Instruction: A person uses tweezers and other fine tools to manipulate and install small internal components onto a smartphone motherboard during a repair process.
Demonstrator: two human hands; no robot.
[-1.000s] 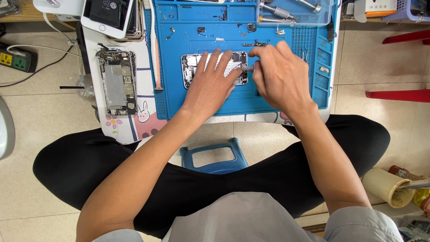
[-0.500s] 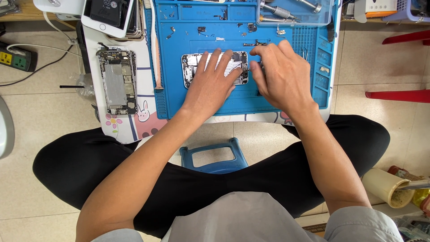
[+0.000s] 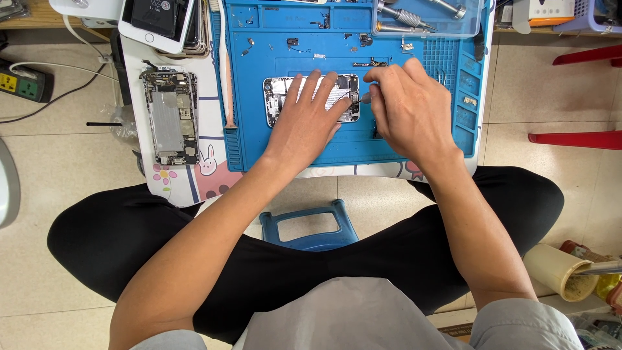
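Fingers of my left hand [image 3: 304, 123] lie spread and flat on the opened phone shell [image 3: 278, 97], pinning it to the blue work mat [image 3: 259, 142]. My right hand [image 3: 411, 110] is pinched around what looks like a slim tool at the shell's right edge, its tip hidden. 1 gutted phone body [image 3: 168, 116] lies left of the mat.

An opened phone housing [image 3: 311, 98] — silver, its inner metal plates and small parts exposed — lies flat and lengthwise across the middle of a blue work mat [image 3: 414, 139], partly covered by fingers. A thin tool tip [image 3: 364, 98] touches its right end.
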